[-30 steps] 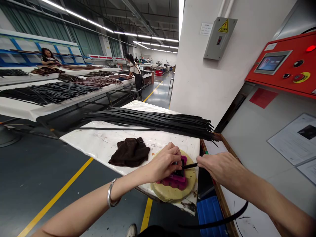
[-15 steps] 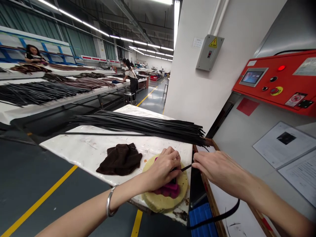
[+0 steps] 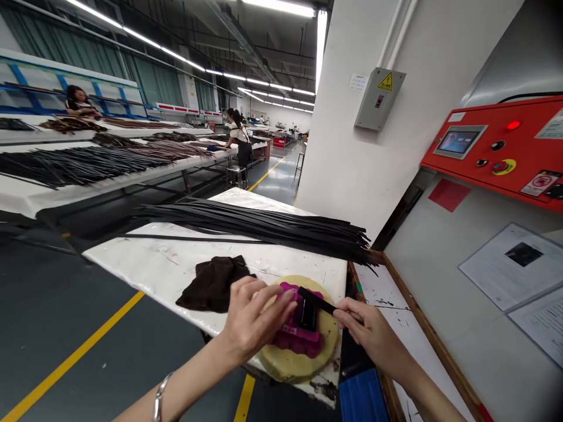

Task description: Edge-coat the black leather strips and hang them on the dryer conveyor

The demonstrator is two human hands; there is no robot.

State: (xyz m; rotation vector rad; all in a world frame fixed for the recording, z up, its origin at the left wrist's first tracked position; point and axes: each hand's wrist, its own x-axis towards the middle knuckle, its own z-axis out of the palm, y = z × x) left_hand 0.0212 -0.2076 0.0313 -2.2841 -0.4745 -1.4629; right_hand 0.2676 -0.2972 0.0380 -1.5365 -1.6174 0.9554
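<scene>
Head view: your right grip (image 3: 367, 334) pinches a black strap (image 3: 317, 300) lying across a magenta pad (image 3: 295, 339) on a round foam disc (image 3: 299, 366). Your left grip (image 3: 253, 316) is spread open, just beside the pad at nine o'clock. There's a brown cloth (image 3: 211, 285) past it, and a bundle of black straps (image 3: 264, 225) at twelve on the white desk (image 3: 145, 255).

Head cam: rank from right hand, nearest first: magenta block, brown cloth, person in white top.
From the right hand:
1. Bright magenta block, just to its left.
2. Crumpled dark brown cloth, farther left.
3. Person in white top, far ahead.
</scene>
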